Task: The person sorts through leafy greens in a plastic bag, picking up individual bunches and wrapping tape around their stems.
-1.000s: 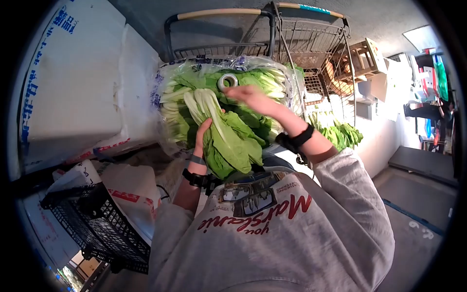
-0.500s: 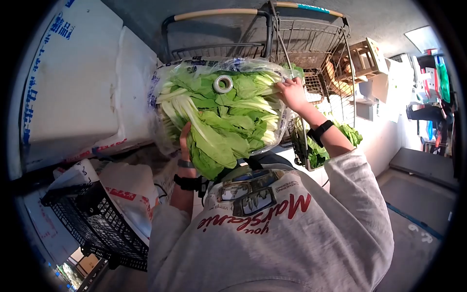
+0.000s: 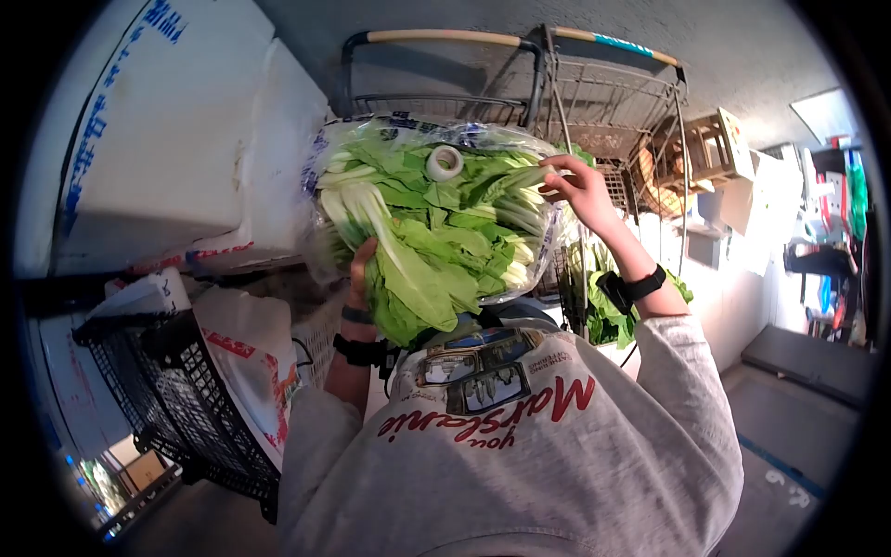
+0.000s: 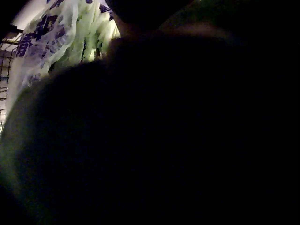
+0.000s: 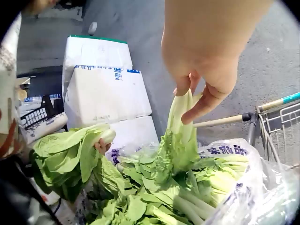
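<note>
My left hand (image 3: pixel 360 274) holds a bunch of leafy green vegetables, like bok choy (image 3: pixel 408 278), pale stalks up and broad leaves toward my body. At the right side of the pile, my right hand (image 3: pixel 580 190) pinches the pale stalk end of another head of greens (image 5: pixel 178 126), which stands upright under the fingers in the right wrist view. Below both lies a clear printed plastic bag (image 3: pixel 320 251), opened and full of the same greens (image 3: pixel 515 209). A roll of tape (image 3: pixel 432 170) rests on the leaves. The left wrist view is mostly dark.
Wire carts (image 3: pixel 613 84) with bar handles stand behind the bag. White foam boxes (image 3: pixel 167 139) are stacked on the left, above a black plastic crate (image 3: pixel 186 399). More greens (image 3: pixel 608 316) lie low on the right, near a wooden stool (image 3: pixel 705 153).
My right hand has moved from over the tape roll to the right side of the pile and now pinches a stalk there. The left hand keeps its bunch, now slightly lower.
</note>
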The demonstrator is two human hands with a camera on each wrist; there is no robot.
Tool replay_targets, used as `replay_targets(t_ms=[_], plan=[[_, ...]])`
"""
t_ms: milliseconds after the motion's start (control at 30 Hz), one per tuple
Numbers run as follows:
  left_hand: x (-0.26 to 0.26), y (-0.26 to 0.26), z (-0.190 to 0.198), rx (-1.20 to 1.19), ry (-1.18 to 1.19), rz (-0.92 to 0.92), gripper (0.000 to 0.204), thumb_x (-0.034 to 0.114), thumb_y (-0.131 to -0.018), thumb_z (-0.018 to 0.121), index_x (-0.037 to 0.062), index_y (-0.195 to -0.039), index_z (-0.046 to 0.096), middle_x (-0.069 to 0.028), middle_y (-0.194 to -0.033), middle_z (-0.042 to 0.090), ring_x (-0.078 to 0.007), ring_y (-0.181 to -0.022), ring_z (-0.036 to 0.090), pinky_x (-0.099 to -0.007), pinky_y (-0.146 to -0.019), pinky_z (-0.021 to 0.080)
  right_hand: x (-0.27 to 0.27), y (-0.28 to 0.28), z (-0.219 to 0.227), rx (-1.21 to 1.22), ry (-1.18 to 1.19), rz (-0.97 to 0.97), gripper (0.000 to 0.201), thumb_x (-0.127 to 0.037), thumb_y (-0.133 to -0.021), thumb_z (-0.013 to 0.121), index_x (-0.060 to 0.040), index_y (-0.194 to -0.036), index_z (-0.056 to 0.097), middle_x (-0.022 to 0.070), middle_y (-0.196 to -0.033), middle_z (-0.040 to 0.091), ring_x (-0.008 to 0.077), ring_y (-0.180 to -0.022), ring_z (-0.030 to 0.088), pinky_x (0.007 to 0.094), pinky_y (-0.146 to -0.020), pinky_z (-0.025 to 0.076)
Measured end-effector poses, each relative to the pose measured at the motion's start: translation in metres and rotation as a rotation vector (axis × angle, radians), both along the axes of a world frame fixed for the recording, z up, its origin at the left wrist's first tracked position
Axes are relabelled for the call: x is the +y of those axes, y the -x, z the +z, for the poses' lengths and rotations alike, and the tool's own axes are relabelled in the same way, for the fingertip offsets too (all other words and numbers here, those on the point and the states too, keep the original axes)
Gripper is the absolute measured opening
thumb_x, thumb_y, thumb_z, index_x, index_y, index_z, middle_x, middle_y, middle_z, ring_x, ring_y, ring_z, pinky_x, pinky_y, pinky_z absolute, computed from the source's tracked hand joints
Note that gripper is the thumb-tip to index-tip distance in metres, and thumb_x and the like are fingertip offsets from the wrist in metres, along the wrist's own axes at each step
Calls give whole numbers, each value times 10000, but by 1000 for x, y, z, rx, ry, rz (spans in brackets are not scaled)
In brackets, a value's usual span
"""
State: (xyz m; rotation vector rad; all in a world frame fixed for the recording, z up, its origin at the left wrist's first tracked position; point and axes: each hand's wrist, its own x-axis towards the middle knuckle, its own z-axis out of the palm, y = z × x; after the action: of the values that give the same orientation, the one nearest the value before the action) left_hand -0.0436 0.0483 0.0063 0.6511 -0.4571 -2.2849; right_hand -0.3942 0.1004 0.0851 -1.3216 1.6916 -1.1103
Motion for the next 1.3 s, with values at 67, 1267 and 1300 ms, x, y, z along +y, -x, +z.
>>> replay_targets(t_ms=[67, 1267, 1300], plan=[[4, -3, 10, -25, 60, 53, 446, 286, -873, 513, -7, -1207, 470, -138, -1039, 597, -225, -878, 621, -331, -779, 531, -8, -1, 4, -77, 26, 33, 216, -113, -835, 642, -22, -1025, 597, 28, -759, 642, 90, -699, 598, 227, -644, 477], [16, 19, 26, -473, 282, 41, 626, 286, -863, 621, 46, -1357, 320, -64, -1301, 435, -155, -1184, 419, -312, -987, 339, -52, -193, -13, -745, 3, 118, 663, -141, -805, 696, -57, -1345, 319, 83, -1126, 535, 153, -1027, 514, 287, -906, 407], [13, 22, 22, -541, 403, 5, 630, 208, -825, 661, 46, -1340, 337, -56, -1277, 454, -155, -1164, 436, -307, -966, 359, -50, -193, -16, -753, 5, 100, 663, -141, -805, 696, -57, -1345, 319, 83, -1126, 535, 153, -1027, 514, 287, -906, 407]])
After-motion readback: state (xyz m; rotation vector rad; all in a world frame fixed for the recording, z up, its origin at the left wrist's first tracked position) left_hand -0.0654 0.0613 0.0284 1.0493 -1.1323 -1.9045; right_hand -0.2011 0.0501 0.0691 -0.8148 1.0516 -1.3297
